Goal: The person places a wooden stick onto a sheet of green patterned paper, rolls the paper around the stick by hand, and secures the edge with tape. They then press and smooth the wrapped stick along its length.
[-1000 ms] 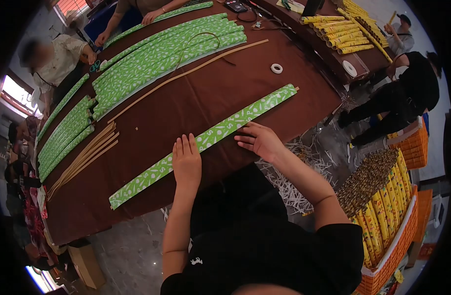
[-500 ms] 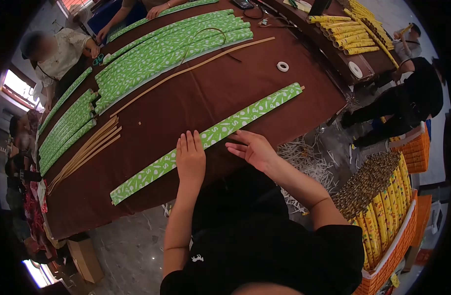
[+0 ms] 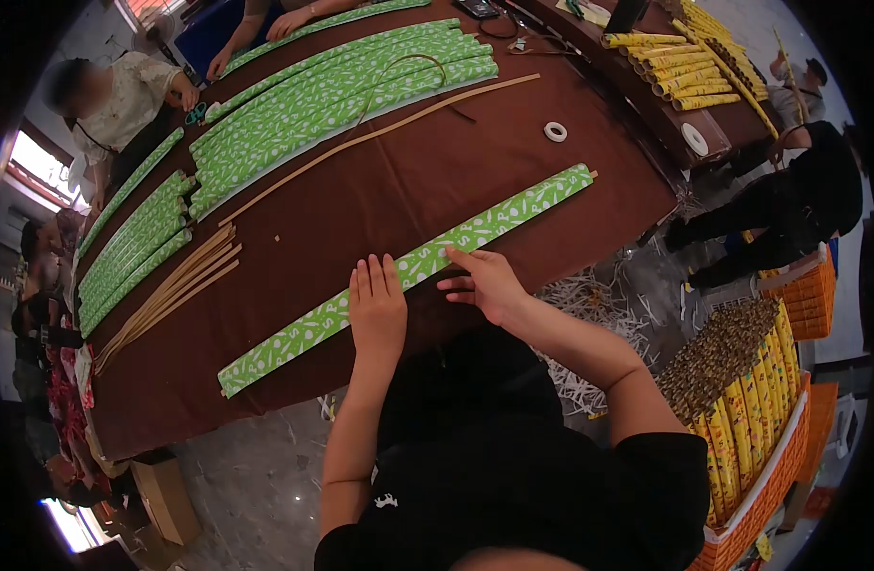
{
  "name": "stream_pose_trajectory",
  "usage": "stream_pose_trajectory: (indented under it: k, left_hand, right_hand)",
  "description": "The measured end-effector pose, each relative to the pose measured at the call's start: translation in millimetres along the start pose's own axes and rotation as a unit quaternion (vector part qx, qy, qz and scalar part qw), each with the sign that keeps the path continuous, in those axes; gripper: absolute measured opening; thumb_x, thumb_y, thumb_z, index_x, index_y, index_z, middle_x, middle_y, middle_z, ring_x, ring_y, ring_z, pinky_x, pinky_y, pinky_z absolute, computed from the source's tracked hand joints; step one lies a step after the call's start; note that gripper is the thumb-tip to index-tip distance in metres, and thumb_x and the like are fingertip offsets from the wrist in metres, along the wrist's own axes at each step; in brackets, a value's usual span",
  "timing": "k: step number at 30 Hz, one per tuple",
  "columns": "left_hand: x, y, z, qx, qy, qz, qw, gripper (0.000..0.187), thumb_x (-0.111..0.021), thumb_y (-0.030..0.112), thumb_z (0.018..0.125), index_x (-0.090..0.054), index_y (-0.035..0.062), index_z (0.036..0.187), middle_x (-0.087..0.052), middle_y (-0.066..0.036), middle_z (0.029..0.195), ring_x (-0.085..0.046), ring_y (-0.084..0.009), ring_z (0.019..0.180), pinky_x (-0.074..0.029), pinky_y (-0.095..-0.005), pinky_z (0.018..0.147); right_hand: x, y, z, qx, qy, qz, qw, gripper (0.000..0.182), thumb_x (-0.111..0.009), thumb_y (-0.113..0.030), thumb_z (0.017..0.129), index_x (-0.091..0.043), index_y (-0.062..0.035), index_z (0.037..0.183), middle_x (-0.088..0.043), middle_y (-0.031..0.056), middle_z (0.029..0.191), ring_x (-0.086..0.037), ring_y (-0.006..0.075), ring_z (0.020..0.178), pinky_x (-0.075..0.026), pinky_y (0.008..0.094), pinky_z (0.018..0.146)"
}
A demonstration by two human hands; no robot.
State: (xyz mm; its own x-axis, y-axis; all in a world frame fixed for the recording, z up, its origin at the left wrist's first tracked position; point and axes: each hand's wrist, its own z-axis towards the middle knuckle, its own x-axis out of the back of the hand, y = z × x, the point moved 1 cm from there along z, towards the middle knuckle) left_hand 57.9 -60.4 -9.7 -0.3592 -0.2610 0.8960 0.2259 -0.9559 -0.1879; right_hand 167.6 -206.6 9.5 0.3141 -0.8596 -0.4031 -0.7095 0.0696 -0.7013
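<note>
A long green roll of printed wrapping paper with white patterns lies diagonally on the brown-covered table. Short brown stick ends poke out of both its ends. My left hand rests flat on the middle of the roll, its fingers stretched out and pointing away from me. Just to the right, my right hand touches the near edge of the roll with one fingertip on the paper. Its other fingers are slightly bent and apart, below that edge.
Many green rolls lie at the back left, near a bundle of thin wooden strips and a long strip. A white tape roll sits at the right. Co-workers stand around; an orange basket holds yellow rolls.
My right hand has moved slightly up and left, so a fingertip now lies on the roll. My left hand stays flat on it. The whole view has shifted a little.
</note>
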Motion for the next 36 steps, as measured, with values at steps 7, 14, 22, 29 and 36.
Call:
stream_pose_trajectory:
  k: [7,14,22,29,36]
  left_hand:
    - [-0.6,-1.1,-0.5,0.012,-0.020,-0.032,0.999,0.047,-0.051,0.003,0.086,-0.048,-0.0025,0.132,-0.055,-0.021,0.130,-0.051,-0.0335,0.123,-0.038,-0.0413,0.107]
    - [0.1,-0.6,-0.7,0.009,-0.014,-0.037,0.999,0.048,-0.051,0.003,0.085,-0.047,-0.0027,0.132,-0.054,-0.021,0.130,-0.051,-0.0341,0.123,-0.039,-0.0417,0.107]
    - [-1.5,-1.6,-1.8,-0.004,-0.002,-0.015,1.000,0.044,-0.050,0.009,0.088,-0.051,-0.0029,0.130,-0.055,-0.021,0.129,-0.053,-0.0342,0.121,-0.039,-0.0413,0.106]
    - [-1.3,-1.9,-2.0,-0.005,-0.006,-0.015,1.000,0.044,-0.050,0.009,0.088,-0.051,-0.0026,0.130,-0.055,-0.021,0.129,-0.052,-0.0341,0.122,-0.039,-0.0416,0.106]
    - [-1.2,-1.9,-1.4,0.004,-0.003,-0.040,0.999,0.044,-0.050,0.006,0.087,-0.050,-0.0031,0.130,-0.055,-0.022,0.129,-0.052,-0.0348,0.122,-0.040,-0.0423,0.106]
  right_hand:
    - [0.7,3.0,0.8,0.002,0.010,0.007,1.000,0.024,-0.067,-0.024,0.091,-0.061,-0.0047,0.102,-0.064,0.0058,0.099,-0.065,0.0192,0.078,-0.051,0.0311,0.063]
    - [-0.2,2.3,-0.5,0.007,0.004,0.009,1.000,0.022,-0.067,-0.025,0.090,-0.062,-0.0044,0.095,-0.065,0.0064,0.093,-0.066,0.0189,0.077,-0.052,0.0309,0.061]
    - [-2.0,1.5,1.9,-0.009,0.016,0.012,1.000,0.023,-0.069,-0.026,0.088,-0.062,-0.0054,0.095,-0.064,0.0052,0.095,-0.065,0.0192,0.077,-0.052,0.0309,0.062]
    - [-3.8,1.0,1.7,-0.017,0.025,0.010,0.999,0.022,-0.069,-0.024,0.088,-0.062,-0.0059,0.097,-0.064,0.0043,0.095,-0.065,0.0188,0.078,-0.051,0.0303,0.061]
    - [-5.6,-0.4,-1.7,-0.020,0.034,0.018,0.999,0.021,-0.068,-0.023,0.088,-0.063,-0.0059,0.099,-0.065,0.0044,0.096,-0.064,0.0185,0.078,-0.050,0.0305,0.062]
